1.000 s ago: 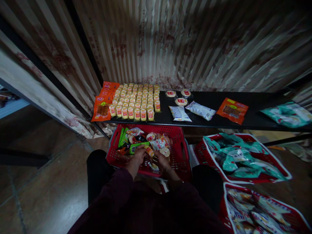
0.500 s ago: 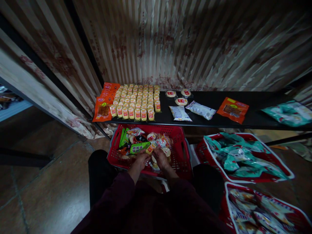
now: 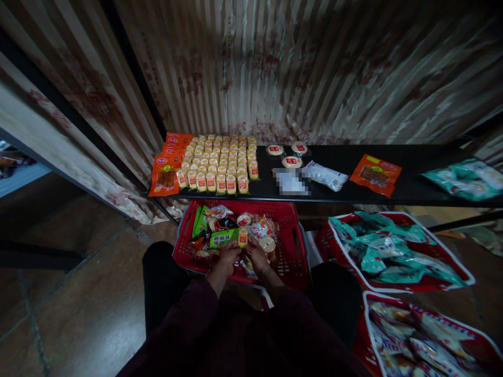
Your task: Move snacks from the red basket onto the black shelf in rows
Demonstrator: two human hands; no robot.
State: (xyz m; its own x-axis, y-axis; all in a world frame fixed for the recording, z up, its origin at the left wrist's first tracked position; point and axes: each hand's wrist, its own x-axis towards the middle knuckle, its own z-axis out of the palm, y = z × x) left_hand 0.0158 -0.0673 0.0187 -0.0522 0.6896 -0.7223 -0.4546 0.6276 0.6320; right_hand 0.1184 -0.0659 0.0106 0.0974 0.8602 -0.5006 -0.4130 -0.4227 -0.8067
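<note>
Between my two hands, over the red basket, a small yellow wrapped snack with a red label stands upright. My left hand grips its left side, and my right hand closes on its right side. Beneath them the basket holds a green packet, round wrapped cakes and other mixed packets. On the black shelf just beyond, rows of similar yellow snacks stand packed together, with orange packets at their left.
Farther right on the shelf lie round cakes, a white packet, an orange packet and a teal packet. Two more red baskets at the right hold teal packets and white packets. Striped curtains hang behind.
The yellow snack between my hands has turned from tilted to upright, its label now facing me. My hands have shifted only slightly.
</note>
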